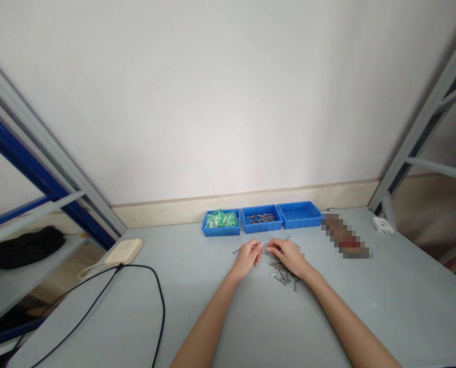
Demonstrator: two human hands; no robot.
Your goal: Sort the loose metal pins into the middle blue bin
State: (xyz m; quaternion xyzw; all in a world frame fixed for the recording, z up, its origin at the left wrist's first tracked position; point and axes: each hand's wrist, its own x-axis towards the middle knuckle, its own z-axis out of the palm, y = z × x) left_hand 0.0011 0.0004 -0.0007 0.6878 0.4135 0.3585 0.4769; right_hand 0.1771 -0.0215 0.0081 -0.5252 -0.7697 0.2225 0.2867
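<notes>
Blue parts bins (261,229) sat beyond your hands on the tabletop (381,312). Your left hand (246,259) and right hand (288,257) were narrowly pinched together on a small fastener (265,249), probably a screw, just above loose screws (283,274) at lower centre.

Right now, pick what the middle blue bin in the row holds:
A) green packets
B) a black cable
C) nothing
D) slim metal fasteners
D: the middle blue bin holds a small heap of slim metal fasteners, while the green packets sit in the left bin.
</notes>
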